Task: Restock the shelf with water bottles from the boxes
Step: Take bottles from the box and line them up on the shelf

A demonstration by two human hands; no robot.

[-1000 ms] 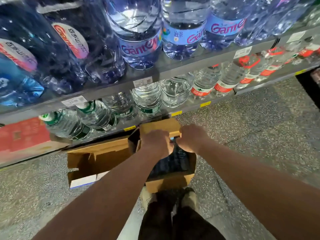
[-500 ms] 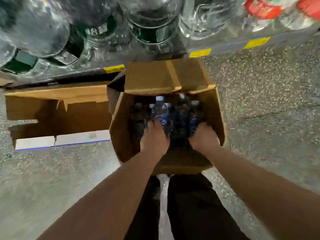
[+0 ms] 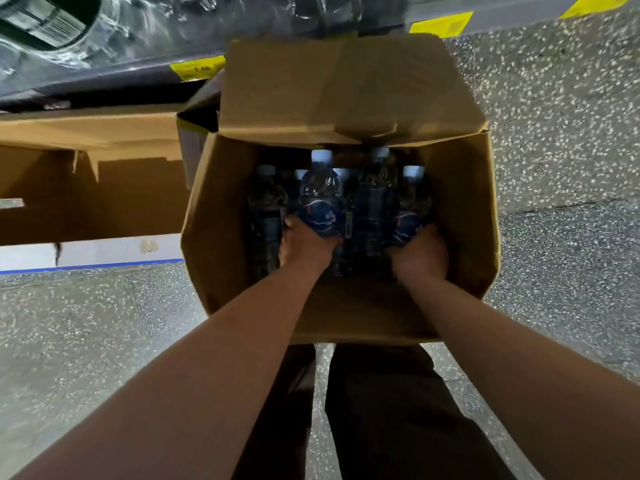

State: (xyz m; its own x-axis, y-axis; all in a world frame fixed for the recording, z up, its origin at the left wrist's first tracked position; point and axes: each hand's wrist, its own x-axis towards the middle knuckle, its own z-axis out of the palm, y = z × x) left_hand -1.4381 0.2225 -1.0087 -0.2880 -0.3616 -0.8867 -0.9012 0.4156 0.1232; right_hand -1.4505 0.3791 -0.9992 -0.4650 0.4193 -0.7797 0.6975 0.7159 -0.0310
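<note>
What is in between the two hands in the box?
A dark water bottle, in the head view, between the left hand gripping a blue-label bottle and the right hand gripping another bottle.

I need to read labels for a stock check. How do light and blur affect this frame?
Head view: the box interior is dim; the left hand grips the better-lit bottle, blue label visible, the right hand a darker bottle. Head view, top edge: shelf bottles smeared by blur and glare.
</note>
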